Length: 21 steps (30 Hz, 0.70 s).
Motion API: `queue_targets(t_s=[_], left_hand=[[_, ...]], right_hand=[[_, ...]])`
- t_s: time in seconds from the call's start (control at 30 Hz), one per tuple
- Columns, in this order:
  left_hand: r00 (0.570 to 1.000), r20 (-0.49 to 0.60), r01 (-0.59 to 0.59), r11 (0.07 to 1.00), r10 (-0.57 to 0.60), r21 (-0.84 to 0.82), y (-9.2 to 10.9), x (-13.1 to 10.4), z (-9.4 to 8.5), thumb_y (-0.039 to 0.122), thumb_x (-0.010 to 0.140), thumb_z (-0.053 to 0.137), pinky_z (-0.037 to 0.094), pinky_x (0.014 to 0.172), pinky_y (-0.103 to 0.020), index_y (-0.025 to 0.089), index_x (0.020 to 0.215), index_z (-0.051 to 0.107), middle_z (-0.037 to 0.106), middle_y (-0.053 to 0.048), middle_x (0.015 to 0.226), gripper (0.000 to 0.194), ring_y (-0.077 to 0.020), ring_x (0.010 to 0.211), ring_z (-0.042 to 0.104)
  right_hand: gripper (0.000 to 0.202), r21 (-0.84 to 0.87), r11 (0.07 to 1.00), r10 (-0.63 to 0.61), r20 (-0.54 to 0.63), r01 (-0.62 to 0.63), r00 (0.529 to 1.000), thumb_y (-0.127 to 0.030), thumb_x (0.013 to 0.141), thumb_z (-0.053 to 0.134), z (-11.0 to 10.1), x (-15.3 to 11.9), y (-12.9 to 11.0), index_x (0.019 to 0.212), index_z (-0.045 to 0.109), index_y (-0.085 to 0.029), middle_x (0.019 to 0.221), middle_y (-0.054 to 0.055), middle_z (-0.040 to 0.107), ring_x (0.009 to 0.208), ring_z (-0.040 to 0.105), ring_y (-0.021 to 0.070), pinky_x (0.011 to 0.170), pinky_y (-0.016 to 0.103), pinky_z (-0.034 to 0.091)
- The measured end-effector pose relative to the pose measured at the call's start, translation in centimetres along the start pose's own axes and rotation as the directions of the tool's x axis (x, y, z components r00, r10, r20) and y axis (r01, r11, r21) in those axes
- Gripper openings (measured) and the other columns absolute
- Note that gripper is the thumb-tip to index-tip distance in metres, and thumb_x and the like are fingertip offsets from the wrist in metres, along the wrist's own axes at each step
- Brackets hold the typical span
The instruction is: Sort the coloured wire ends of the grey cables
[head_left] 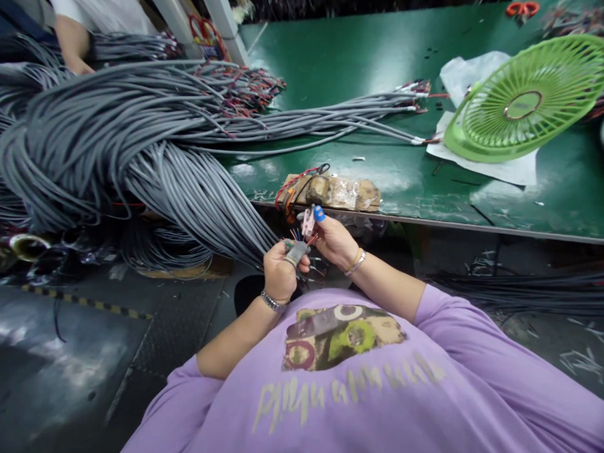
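My left hand (pixel 280 273) is closed on the end of a grey cable, near the table's front edge. Thin coloured wires (pixel 296 236) fan out from that end. A grey wrap or sleeve (pixel 296 253) shows at my left thumb; I cannot tell whether it is tape on the thumb or cable jacket. My right hand (pixel 337 243), with a blue cover on one fingertip, pinches a small pale pink plastic piece (pixel 308 222) right beside the wires. What kind of piece it is stays unclear. A thick bundle of grey cables (pixel 205 197) hangs over the edge, its lower end near my left hand.
On the green table (pixel 354 50) a taped brown block (pixel 350 192) with red and black wires lies at the front edge. More grey cables (pixel 297 123) stretch across. A green fan (pixel 527 103) stands right, with red-handled scissors (pixel 521 8) behind. Another person's arm (pixel 74 46) reaches in at upper left.
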<state>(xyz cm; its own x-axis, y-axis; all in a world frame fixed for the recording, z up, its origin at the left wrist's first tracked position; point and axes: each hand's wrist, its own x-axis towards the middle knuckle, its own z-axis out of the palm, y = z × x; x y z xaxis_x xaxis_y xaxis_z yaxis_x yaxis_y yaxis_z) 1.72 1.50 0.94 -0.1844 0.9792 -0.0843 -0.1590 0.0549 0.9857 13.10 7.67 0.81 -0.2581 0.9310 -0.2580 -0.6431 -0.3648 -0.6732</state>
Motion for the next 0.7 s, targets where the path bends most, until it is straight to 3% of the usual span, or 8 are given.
queue_targets(t_s=[0.17, 0.33, 0.43, 0.53, 0.7], left_hand=[[1.000, 0.016, 0.004, 1.000, -0.005, 0.031, 0.0, -0.2, -0.4, 0.036, 0.074, 0.071, 0.041, 0.038, -0.017, 0.016, 0.070, 0.064, 0.061, 0.003, 0.051, 0.021, -0.0074, 0.038, 0.053], [0.996, 0.083, 0.024, 0.996, -0.031, 0.081, -0.2, -0.9, -1.0, 0.037, 0.075, 0.071, 0.042, 0.039, -0.017, 0.016, 0.070, 0.063, 0.063, 0.002, 0.053, 0.023, -0.0076, 0.039, 0.054], [0.991, 0.121, 0.047, 0.987, -0.066, 0.150, -0.1, -1.2, -1.2, 0.037, 0.075, 0.072, 0.044, 0.041, -0.018, 0.016, 0.069, 0.063, 0.063, 0.002, 0.052, 0.024, -0.0082, 0.040, 0.055], [0.970, 0.202, 0.088, 0.968, -0.137, 0.233, 0.0, -1.2, -1.0, 0.038, 0.073, 0.073, 0.048, 0.043, -0.020, 0.016, 0.067, 0.062, 0.064, 0.001, 0.052, 0.025, -0.0096, 0.042, 0.057], [0.889, 0.339, 0.198, 0.925, -0.309, 0.323, -0.1, -0.9, -1.0, 0.036, 0.066, 0.077, 0.053, 0.049, -0.025, 0.014, 0.067, 0.063, 0.066, -0.002, 0.053, 0.026, -0.0136, 0.045, 0.062]], right_hand=[[0.054, -0.012, 0.992, 0.124, 0.061, -0.124, 0.990, -0.069, 0.073, 0.066, -0.9, -0.4, -0.3, 0.078, 0.065, -0.015, 0.066, 0.000, 0.061, 0.056, 0.050, 0.0080, 0.052, 0.021, 0.044], [0.052, -0.265, 0.918, 0.349, 0.195, -0.294, 0.917, -0.063, 0.067, 0.075, -2.8, -1.2, -1.7, 0.079, 0.065, -0.013, 0.070, 0.003, 0.064, 0.057, 0.055, 0.0094, 0.054, 0.023, 0.049], [0.042, -0.414, 0.893, 0.298, 0.251, -0.177, 0.921, -0.046, 0.059, 0.085, -3.2, -1.6, -2.4, 0.075, 0.063, -0.013, 0.064, -0.001, 0.061, 0.056, 0.053, 0.0081, 0.056, 0.022, 0.046], [0.031, -0.540, 0.841, 0.183, 0.325, 0.023, 0.928, -0.037, 0.065, 0.080, -3.0, -2.1, -2.6, 0.072, 0.062, -0.013, 0.062, -0.003, 0.059, 0.056, 0.049, 0.0070, 0.056, 0.020, 0.042], [0.017, -0.718, 0.597, -0.002, 0.444, 0.357, 0.896, -0.029, 0.074, 0.071, -2.8, -3.3, -2.5, 0.072, 0.064, -0.013, 0.068, 0.000, 0.060, 0.063, 0.051, 0.0101, 0.062, 0.023, 0.042]])
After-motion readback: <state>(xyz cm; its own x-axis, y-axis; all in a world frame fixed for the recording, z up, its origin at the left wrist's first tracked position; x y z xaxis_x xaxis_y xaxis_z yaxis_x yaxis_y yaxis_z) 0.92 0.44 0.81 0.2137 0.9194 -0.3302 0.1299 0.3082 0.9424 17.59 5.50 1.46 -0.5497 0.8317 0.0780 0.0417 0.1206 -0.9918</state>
